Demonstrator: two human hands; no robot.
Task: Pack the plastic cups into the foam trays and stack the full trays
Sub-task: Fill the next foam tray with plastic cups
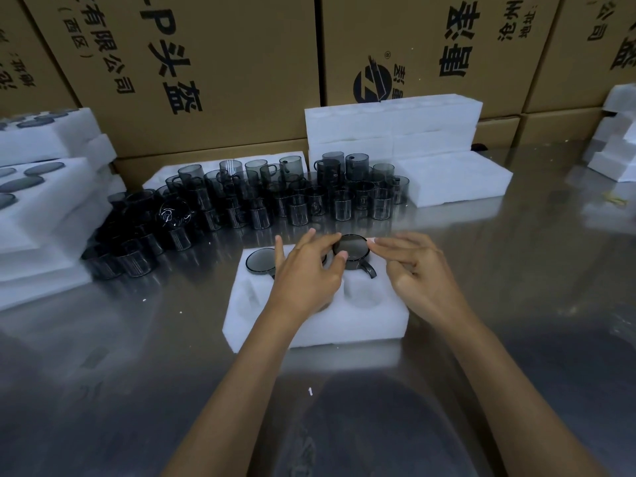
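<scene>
A white foam tray (361, 321) lies on the steel table in front of me. A dark smoky cup (352, 251) stands part way in its far right pocket, handle pointing toward me. My left hand (306, 270) pinches the cup's rim between thumb and fingers. My right hand (413, 270) touches the rim's right side with straight fingertips. Another cup (260, 261) sits in the far left pocket. The near pockets (361, 294) hold nothing that I can see; my left hand hides the middle ones.
Several loose dark cups (275, 201) crowd the table behind the tray. Filled foam trays (38, 201) are stacked at the left. Empty foam trays (392, 125) stand at the back, with more (616, 149) at the far right. Cardboard boxes (213, 63) wall off the rear.
</scene>
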